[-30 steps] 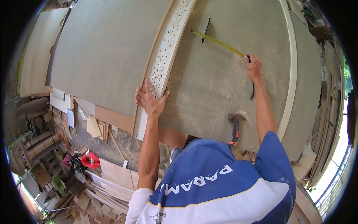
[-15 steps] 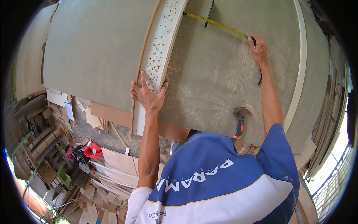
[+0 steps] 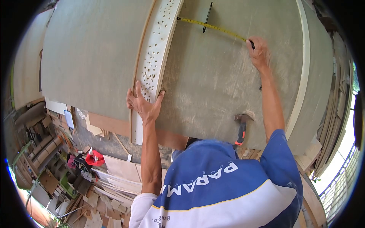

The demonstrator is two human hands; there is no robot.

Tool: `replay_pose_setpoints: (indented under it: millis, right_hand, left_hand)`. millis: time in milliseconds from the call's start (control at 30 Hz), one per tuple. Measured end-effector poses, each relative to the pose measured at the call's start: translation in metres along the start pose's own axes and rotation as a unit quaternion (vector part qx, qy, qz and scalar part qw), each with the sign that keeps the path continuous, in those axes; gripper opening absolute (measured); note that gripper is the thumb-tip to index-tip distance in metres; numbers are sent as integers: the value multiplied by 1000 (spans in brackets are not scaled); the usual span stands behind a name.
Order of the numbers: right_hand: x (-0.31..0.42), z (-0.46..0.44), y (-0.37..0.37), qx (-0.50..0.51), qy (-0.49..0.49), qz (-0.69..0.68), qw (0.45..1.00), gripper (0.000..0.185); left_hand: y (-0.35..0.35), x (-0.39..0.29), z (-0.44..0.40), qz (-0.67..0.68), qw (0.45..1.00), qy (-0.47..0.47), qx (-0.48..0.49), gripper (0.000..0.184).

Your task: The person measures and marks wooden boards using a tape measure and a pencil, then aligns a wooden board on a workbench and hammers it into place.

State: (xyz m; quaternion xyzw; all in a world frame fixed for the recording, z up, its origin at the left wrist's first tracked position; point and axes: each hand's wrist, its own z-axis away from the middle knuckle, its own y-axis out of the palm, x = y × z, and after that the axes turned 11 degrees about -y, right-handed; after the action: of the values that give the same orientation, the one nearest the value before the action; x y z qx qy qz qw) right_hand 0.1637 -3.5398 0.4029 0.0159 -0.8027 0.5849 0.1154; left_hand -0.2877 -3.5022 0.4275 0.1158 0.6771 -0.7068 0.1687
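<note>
My left hand spans a long white strip of board dotted with small holes, its fingers at the left edge and its thumb at the right. A tape measure is in my closed right hand, mostly covered by the fingers. Its yellow blade runs out leftward, with the end at the strip's right edge. Beneath the blade lies a thin black pen-like tool. Closer to my body, a hammer with a black and red handle rests on the large grey-green panel.
A light strip runs along the panel's right side. To the lower left, wood offcuts cover the floor, near a red bag-like item and stacked boards. More sheets lean at the right.
The whole view has shifted slightly, so the strip, hammer and both hands appear a little farther left and lower. Both hands keep their holds, and the blade remains stretched out.
</note>
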Motion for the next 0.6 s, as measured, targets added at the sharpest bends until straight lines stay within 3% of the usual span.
replay_pose_setpoints:
  millis: [600]
  right_hand:
    - [9, -2, -2, 28, 36, -9, 999, 18]
  left_hand:
    - [2, 2, -6, 4, 1000, 6, 6, 100]
